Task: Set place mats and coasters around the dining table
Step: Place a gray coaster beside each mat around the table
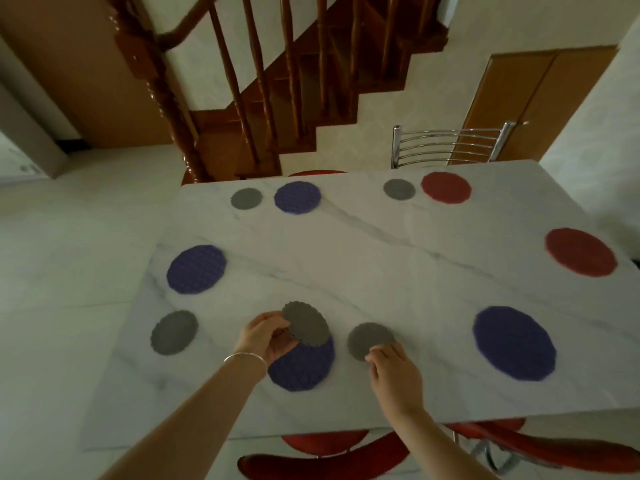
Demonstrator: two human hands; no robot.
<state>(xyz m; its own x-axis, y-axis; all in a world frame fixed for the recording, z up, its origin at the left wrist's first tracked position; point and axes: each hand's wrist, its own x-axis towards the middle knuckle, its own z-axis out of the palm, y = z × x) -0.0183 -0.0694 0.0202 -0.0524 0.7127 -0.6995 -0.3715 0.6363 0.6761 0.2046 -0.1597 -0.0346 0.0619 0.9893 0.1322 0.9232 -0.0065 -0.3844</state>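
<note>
On the desk (363, 258), two mats and two coasters line the far edge, each coaster (246, 198) just left of its mat (297, 197). One mat (196, 269) lies at the left end, another (580, 252) at the right. Along the near edge lie a coaster (174, 332), a mat (304, 367), a second coaster (369, 339) and another mat (514, 342). A chair (446, 145) stands behind the desk.

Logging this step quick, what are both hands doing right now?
Left hand: closed on a grey coaster, lifted above the purple mat.
Right hand: open, fingertips resting on another grey coaster flat on the table.
</note>
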